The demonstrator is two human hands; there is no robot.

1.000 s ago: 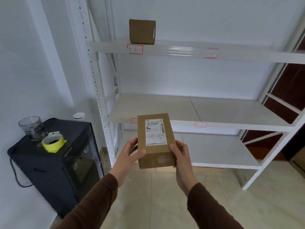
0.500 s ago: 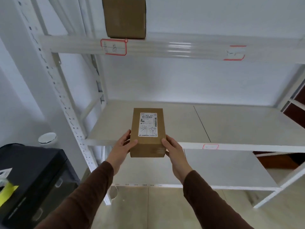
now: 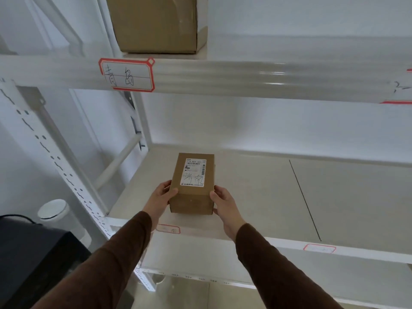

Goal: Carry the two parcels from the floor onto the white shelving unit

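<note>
Parcel (image 3: 192,182), gripped between left hand (image 3: 161,197) and right hand (image 3: 225,207), now sits farther forward over middle shelf (image 3: 256,197); earlier short of front edge. Shelving looms closer; upper box (image 3: 156,23) larger.

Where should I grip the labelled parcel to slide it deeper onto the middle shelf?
By its two long side faces near the front end, as the left hand and right hand do now. The labelled parcel lies lengthwise, label up, so come from the open front.
</note>
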